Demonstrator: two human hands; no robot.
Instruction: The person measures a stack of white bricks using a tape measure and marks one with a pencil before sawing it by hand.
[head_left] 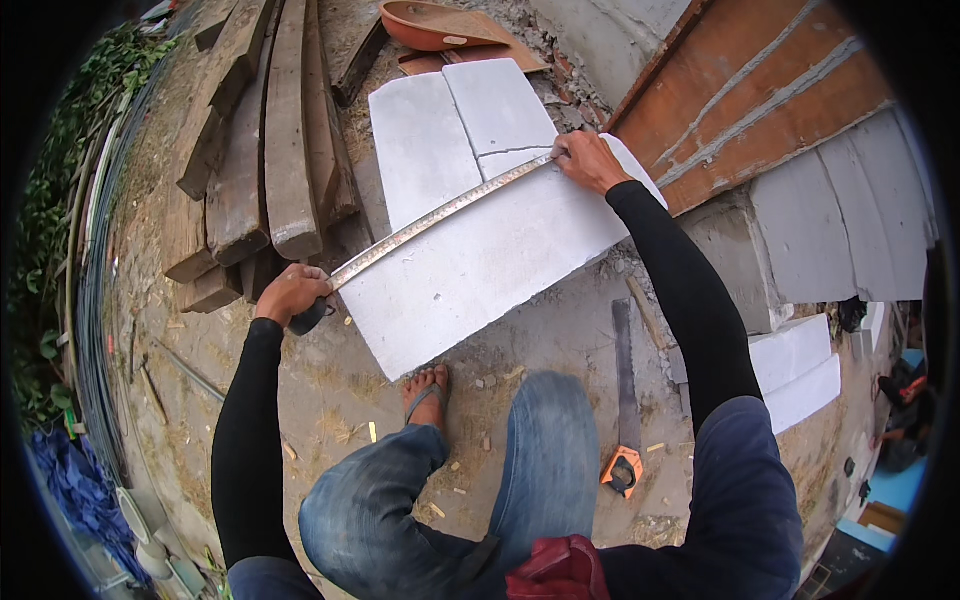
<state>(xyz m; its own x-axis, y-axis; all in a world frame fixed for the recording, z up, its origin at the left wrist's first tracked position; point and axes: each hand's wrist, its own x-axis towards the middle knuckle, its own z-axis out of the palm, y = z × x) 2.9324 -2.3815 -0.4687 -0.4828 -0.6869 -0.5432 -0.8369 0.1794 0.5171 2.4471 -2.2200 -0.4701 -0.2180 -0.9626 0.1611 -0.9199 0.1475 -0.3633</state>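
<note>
A tape measure (440,215) is stretched along the far long edge of a white lightweight block (480,260). My left hand (292,291) is closed around its dark case, just off the block's left corner. At the other end, my right hand (588,160) pinches the blade against the block near its far right part. Two more white blocks lie behind; one whole block (420,145) is on the left, and a cracked one (503,108) sits beside it. The fingertips of my right hand partly hide the tape's end.
Stacked wooden beams (290,140) lie at the left. A handsaw (625,400) with an orange handle rests on the ground to the right. An orange-brown basin (440,25) stands at the back, and a brown board (760,90) leans at the right. More white blocks (800,370) lie beyond my right arm.
</note>
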